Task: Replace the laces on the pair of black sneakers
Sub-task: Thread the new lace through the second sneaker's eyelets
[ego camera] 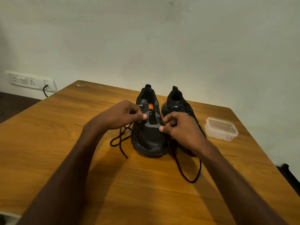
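Observation:
Two black sneakers stand side by side on the wooden table (65, 143), toes toward me. The left sneaker (150, 138) has bare eyelets and an orange patch inside. A dark lace (121, 140) runs through its lowest eyelets; one end trails left of the shoe, the other loops (191, 172) on the table to the right. My left hand (123, 116) pinches the lace at the shoe's left eyelet row. My right hand (180, 129) pinches it at the right row and covers part of the right sneaker (177, 104), which is laced.
A clear lidded plastic box (221, 129) sits right of the shoes near the table's right edge. A wall stands just behind the table, with a socket panel (30, 82) and a cable at the left. A small sticker (81, 85) lies at the far left corner.

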`<state>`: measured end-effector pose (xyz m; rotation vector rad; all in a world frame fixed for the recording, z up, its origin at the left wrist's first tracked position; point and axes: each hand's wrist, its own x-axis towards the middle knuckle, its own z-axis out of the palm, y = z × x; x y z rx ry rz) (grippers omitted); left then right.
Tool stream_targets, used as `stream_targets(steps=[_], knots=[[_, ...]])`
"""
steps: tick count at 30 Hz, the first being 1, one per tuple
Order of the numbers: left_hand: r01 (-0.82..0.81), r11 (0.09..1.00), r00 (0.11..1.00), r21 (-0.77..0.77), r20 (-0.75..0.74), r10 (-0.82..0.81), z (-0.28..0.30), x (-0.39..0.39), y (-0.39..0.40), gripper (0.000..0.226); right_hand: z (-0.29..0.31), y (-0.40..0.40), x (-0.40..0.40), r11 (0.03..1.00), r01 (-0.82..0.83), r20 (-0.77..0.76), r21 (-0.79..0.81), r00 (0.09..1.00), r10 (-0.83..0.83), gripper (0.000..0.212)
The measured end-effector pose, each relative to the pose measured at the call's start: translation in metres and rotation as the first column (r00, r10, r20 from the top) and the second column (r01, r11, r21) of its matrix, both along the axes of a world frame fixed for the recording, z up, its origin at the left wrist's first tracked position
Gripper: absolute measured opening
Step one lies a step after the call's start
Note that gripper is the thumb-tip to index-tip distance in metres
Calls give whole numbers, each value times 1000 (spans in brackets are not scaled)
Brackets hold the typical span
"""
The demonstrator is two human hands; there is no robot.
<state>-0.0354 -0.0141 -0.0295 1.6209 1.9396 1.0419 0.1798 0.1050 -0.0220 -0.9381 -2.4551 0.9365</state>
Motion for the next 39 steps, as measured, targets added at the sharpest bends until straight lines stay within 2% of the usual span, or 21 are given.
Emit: stream_targets(steps=[3,7,9,11,13,16,19,24,27,29,31,33,35,37,38,39], knots=[[42,999,982,5,185,-42,7,-7,-10,28,5,4,-5,1000,-4,31,-1,1000,4,11],[-2,1000,964,22,264,-4,7,-9,-13,27,11,5,-11,998,11,80,-59,997,-7,5],[-20,1000,957,21,291,13,8,-6,-13,21,14,3,-9,974,42,22,-225,999,-38,8],[-69,997,935,28,351,54,10,0,-15,23,20,1,-3,884,43,-67,-465,994,-83,15],[-121,990,917,69,390,85,16,12,-18,26,31,-2,5,838,-11,-148,-545,985,-83,16],[-137,970,940,203,336,63,43,37,-22,26,55,-9,16,883,-131,-307,-450,952,-15,17],[-144,910,951,390,310,17,91,55,-24,25,90,-20,22,923,-228,-447,-311,892,69,19],[-152,778,891,609,425,-159,160,69,-22,23,133,-36,22,929,-326,-640,-175,755,144,21],[-204,698,846,686,483,-227,180,69,-23,23,143,-40,22,952,-288,-691,-104,709,139,24],[-216,683,807,698,521,-277,185,67,-26,26,143,-41,24,966,-247,-693,-72,710,129,27],[-238,690,813,684,528,-244,183,63,-30,27,138,-41,25,968,-245,-681,-59,719,141,32],[-282,702,866,654,489,-107,173,59,-31,26,131,-39,27,960,-268,-651,-85,744,150,33],[-343,721,925,602,351,147,155,52,-30,20,122,-38,26,958,-243,-587,-149,802,113,27],[-386,785,903,484,22,430,128,43,-26,10,110,-37,22,946,-195,-532,-258,846,29,24],[-423,831,840,361,-189,509,112,40,-24,10,103,-35,21,928,-176,-511,-328,859,-17,24],[-485,852,759,198,-388,523,96,39,-22,17,97,-34,19,909,-158,-481,-386,875,-52,24]])
